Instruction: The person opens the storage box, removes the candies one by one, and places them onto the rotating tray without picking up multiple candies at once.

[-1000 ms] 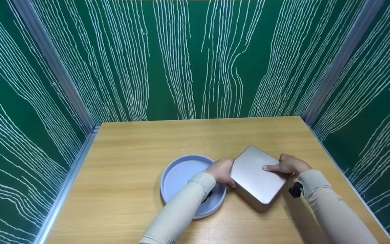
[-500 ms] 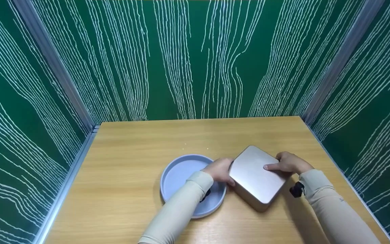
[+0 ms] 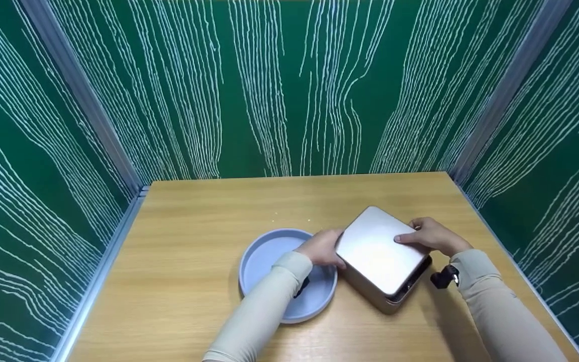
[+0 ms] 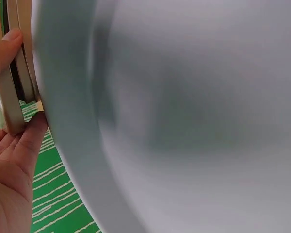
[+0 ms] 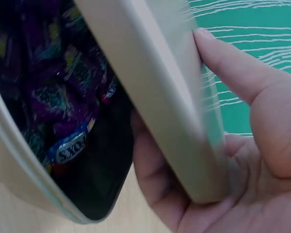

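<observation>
A metallic square tin (image 3: 367,290) sits turned cornerwise on the table. Its smooth lid (image 3: 380,251) is raised at the right-hand side and shifted from the body, leaving a dark gap. My right hand (image 3: 435,236) grips the lid's right edge, thumb on top and fingers curled underneath. My left hand (image 3: 321,248) holds the tin's left corner between thumb and fingers. Through the gap, the right wrist view shows purple-wrapped candies (image 5: 53,99) and one blue-wrapped candy (image 5: 70,149) lettered "FOX'S". How far the lid is lifted on the left is hard to tell.
A round pale-blue tray (image 3: 264,254) with a raised rim lies left of the tin, under my left forearm. The wooden table (image 3: 184,241) is enclosed by green panels (image 3: 254,100) with white wavy lines, framed by metal posts (image 3: 495,105).
The lid has come up from the tin on the right side, opening a gap. My right hand has risen slightly with it; my left hand has shifted slightly left.
</observation>
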